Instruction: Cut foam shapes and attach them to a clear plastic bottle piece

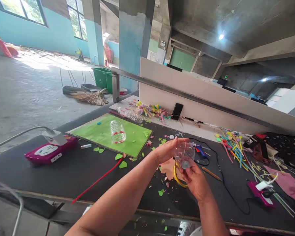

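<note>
Clear plastic piece (185, 156) gripped by left hand (168, 149) closed over it and right hand (196, 181) beneath, outline barely readable, yellow loop (176, 177) half hidden below the grip.

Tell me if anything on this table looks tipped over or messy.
Yes. A clear bottle lies on its side on the green sheet, and green paper scraps are strewn over the black table. The right hand holds what looks like a cut bottle piece, with the left hand laid against it.
</note>
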`<action>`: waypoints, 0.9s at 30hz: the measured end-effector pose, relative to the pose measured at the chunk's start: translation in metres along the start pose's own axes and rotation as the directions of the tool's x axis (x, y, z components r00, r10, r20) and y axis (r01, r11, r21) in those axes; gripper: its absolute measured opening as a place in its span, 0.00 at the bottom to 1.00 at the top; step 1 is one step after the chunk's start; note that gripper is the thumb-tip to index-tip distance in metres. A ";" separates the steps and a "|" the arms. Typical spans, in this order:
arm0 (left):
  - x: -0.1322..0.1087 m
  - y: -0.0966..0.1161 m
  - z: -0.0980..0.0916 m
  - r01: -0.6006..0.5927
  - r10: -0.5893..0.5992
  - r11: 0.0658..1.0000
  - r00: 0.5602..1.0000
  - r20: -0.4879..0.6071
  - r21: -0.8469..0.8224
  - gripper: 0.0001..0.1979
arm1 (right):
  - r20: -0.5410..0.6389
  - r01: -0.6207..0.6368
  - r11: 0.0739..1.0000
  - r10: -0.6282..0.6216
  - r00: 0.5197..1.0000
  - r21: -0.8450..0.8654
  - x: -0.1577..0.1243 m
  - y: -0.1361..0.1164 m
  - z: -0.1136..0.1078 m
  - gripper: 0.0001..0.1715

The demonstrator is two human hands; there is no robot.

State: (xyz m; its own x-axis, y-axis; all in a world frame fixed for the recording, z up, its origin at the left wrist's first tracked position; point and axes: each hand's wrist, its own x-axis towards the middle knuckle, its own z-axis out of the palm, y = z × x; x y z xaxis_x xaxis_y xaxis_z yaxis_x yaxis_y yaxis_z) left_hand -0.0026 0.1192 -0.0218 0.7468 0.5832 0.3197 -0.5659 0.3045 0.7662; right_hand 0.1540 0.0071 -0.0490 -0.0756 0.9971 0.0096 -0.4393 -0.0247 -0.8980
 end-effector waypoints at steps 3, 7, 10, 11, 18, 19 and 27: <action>0.000 -0.003 0.011 0.011 -0.016 0.999 0.993 -0.120 -0.045 0.23 | 0.033 0.004 1.000 -0.004 0.999 0.007 0.002 0.004 0.003 0.19; 0.003 -0.011 0.021 -0.014 -0.028 0.989 0.961 -0.277 -0.150 0.16 | 0.006 0.002 0.999 -0.003 1.000 0.044 0.007 0.008 0.001 0.18; 0.005 -0.012 0.023 -0.033 -0.041 0.980 0.931 -0.363 -0.197 0.14 | -0.066 0.005 0.997 0.000 0.998 0.071 0.009 0.010 0.000 0.19; 0.005 -0.012 0.023 -0.049 -0.037 0.977 0.920 -0.390 -0.206 0.13 | -0.093 0.007 0.997 0.000 0.996 0.078 0.010 0.011 0.000 0.19; 0.005 -0.013 0.027 -0.114 0.011 0.975 0.881 -0.473 -0.190 0.12 | -0.187 -0.019 0.995 0.038 0.982 0.103 0.014 0.016 0.000 0.22; 0.005 -0.014 0.028 -0.115 0.017 0.977 0.880 -0.476 -0.178 0.12 | -0.192 -0.020 0.995 0.039 0.981 0.102 0.013 0.017 0.000 0.23; 0.005 -0.018 0.030 -0.102 0.052 0.992 0.873 -0.486 -0.077 0.13 | -0.233 0.013 0.991 0.018 0.972 0.134 0.013 0.022 -0.002 0.23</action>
State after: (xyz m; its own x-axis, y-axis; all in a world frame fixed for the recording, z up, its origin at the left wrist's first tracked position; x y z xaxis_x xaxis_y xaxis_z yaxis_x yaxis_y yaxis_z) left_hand 0.0215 0.0938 -0.0172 0.4524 0.8905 0.0479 -0.6641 0.3006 0.6846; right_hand 0.1449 0.0196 -0.0689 0.1270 0.9858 -0.1097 -0.5565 -0.0208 -0.8306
